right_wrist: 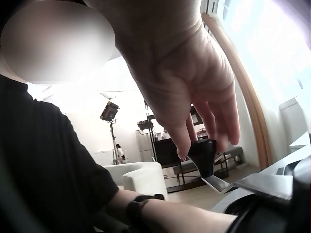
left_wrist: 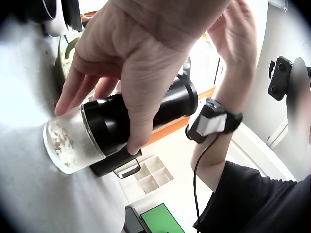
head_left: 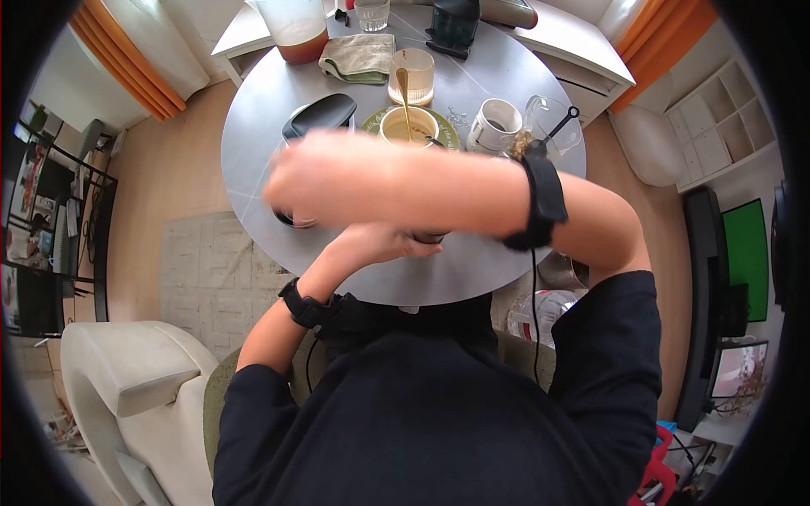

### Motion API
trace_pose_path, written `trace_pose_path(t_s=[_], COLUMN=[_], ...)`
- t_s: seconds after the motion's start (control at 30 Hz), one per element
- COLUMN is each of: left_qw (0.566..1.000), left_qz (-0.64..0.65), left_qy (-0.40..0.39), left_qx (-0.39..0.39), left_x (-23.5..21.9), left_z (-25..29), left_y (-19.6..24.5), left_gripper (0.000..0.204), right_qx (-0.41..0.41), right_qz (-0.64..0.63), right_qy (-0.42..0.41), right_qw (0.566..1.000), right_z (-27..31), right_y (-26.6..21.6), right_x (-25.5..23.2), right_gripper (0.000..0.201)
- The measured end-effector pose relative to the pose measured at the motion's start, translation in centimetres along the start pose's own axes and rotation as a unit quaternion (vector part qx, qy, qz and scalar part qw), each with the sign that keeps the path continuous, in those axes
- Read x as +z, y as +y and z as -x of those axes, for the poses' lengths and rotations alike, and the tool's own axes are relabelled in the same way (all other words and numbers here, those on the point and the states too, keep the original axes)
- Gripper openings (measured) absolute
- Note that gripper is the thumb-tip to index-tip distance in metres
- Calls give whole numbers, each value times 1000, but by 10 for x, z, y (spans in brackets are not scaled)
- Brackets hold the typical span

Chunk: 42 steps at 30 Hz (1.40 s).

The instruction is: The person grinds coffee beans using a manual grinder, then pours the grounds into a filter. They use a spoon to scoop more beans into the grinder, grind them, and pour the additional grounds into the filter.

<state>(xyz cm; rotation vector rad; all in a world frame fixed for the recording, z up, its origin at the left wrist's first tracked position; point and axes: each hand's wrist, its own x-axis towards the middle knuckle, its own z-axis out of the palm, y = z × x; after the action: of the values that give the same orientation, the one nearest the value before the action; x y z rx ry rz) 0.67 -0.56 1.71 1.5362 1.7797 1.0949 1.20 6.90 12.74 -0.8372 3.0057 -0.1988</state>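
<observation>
My left hand (left_wrist: 141, 58) grips a hand coffee grinder (left_wrist: 109, 121) round its black body, the thumb on one side and fingers on the other. The grinder's see-through lower cup (left_wrist: 73, 141) holds light and brown bits and stands close over the grey table. In the right wrist view my right hand (right_wrist: 194, 82) pinches the black crank knob (right_wrist: 203, 155) with thumb and fingers, and a metal crank arm (right_wrist: 262, 184) runs from it. From the head, the blurred right hand (head_left: 312, 181) and forearm cover most of the grinder; only a dark bit shows by the left hand (head_left: 384, 243).
On the round grey table (head_left: 253, 160) are a cream cup (head_left: 388, 139) with a gold spoon (head_left: 405, 93), a ribbed glass (head_left: 422, 80), a white mug (head_left: 481, 135) and a black-lidded vessel (head_left: 321, 115). Further back are a folded cloth (head_left: 359, 59), a pitcher (head_left: 299, 51) and a dark appliance (head_left: 453, 29).
</observation>
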Motion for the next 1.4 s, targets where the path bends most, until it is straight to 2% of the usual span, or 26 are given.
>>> trace_pose_path(t_s=[0.03,0.07,0.1,0.13,0.2,0.27,0.33,0.4,0.47,0.53,0.63,0.7,0.73,0.77,0.83,0.87,0.9,0.93,0.97,1.0,1.03,1.07,1.13,1.2,1.33,1.4], left_qw=[1000,999,999,999,998,997,997,997,997,997,998,998,998,998,997,993,991,989,993,997,999,1000,999,998,996,997], left_qz=[18,35,40,46,59,64,65,61,55,56,54,34,28,23,27,98,119,139,108,78,49,20,34,46,66,64], left_qy=[-17,-35,-28,-22,-18,-18,-20,-22,-26,-23,-15,-25,-28,-30,-38,-8,2,12,4,-5,-12,-18,-8,-5,-4,-3], left_qx=[-10,-21,-17,-13,-16,-35,-46,-49,-55,-50,-40,-49,-55,-60,-64,-66,-60,-54,-40,-25,-10,4,-24,-38,-59,-50], left_x=[1,3,2,1,2,2,1,0,0,1,1,1,1,1,1,-8,-11,-15,-10,-3,3,5,2,3,3,3], left_z=[-3,-6,-7,-6,-5,-4,-4,-5,-5,-4,-5,-6,-5,-5,-5,5,9,12,8,2,-2,-6,-6,-5,-3,-4], left_y=[-7,-15,-14,-11,-10,-8,-5,-4,-3,-4,-6,-4,-3,-2,-3,21,31,40,25,7,-9,-15,-8,-5,0,-1], left_gripper=[35,39,39,39,33,34,36,39,41,42,39,37,36,35,38,40,41,42,42,42,42,42,39,37,37,37], right_qx=[28,115,130,112,158,172,251,328,340,314,238,92,8,-38,-101,-109,-62,-74,-96,-37,-35,21,120,115,278,317], right_qz=[5,-54,-59,-33,-32,-14,9,-25,-87,-125,-102,-130,-137,-112,-44,-44,-26,-13,-77,-49,-18,-3,-21,-2,-5,-22], right_qy=[18,24,35,107,124,156,157,107,81,64,19,-11,28,40,87,100,53,-7,119,95,128,87,92,171,162,149], right_qw=[999,992,989,987,979,973,955,938,933,939,966,987,990,992,990,988,996,997,985,994,991,996,988,978,947,937], right_z=[-2,5,10,29,69,120,164,197,220,232,213,188,170,152,111,90,70,50,33,21,7,10,28,66,156,193], right_y=[24,39,69,88,117,110,80,40,1,-35,-79,-87,-87,-89,-86,-78,-69,-48,-24,-7,22,44,81,115,89,57], right_x=[-3,-14,-9,-8,-7,-13,-16,-26,-32,-31,-30,-23,-16,-9,1,9,-3,1,9,5,15,6,-4,3,-11,-18], right_gripper=[20,20,20,23,25,27,22,22,23,26,28,18,16,15,13,8,6,9,11,12,13,17,22,27,29,26])
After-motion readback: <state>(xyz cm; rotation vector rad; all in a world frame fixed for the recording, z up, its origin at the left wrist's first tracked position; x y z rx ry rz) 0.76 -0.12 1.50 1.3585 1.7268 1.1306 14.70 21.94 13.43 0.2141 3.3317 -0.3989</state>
